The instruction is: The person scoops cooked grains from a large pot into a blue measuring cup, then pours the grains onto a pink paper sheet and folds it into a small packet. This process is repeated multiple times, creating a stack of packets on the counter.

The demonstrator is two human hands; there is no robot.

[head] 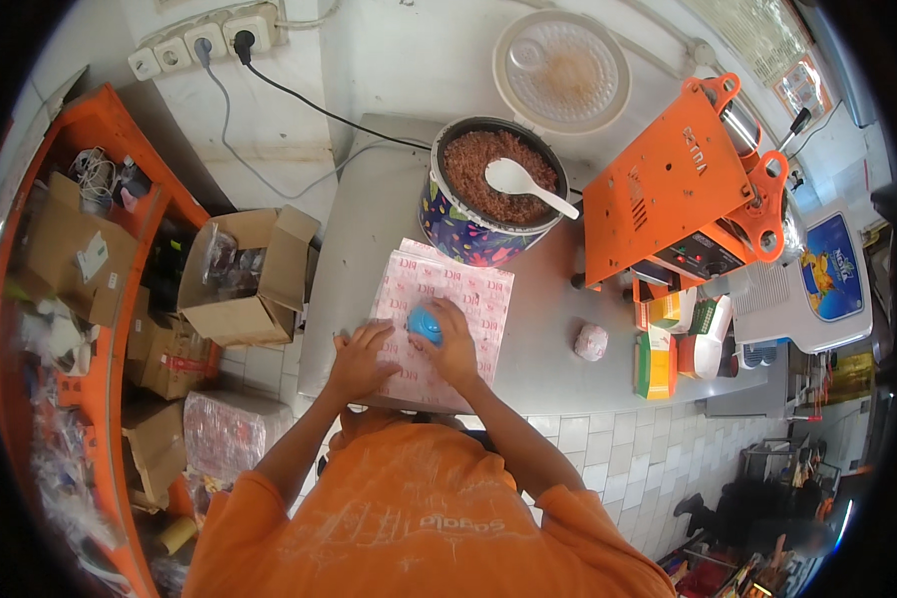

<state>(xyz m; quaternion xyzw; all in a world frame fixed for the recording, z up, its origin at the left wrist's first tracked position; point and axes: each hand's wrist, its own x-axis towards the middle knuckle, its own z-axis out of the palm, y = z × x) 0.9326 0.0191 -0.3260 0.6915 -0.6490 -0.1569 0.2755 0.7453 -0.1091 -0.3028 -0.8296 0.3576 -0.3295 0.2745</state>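
Observation:
My right hand [452, 347] is closed around a round blue cup or mould [424, 324] on a stack of printed wrapping papers [460, 291]. The cup's contents cannot be seen. At the left edge of the papers my left hand [364, 359] lies flat with its fingers apart. Beyond the papers stands a rice cooker [467, 235] with a flowered body, its lid [568, 71] raised against the wall. Reddish-brown cooked rice [471, 168] fills its pot, and a white rice paddle [527, 185] rests on top. One paper-wrapped ball [591, 342] sits on the metal table to the right.
An orange sealing machine [661, 179] stands at the table's right, beside folded food cartons [654, 362] and a drink dispenser [833, 273]. Left of the table [344, 202] are an open cardboard box [232, 321] and orange shelves [123, 276]. Cables hang from wall sockets [205, 37].

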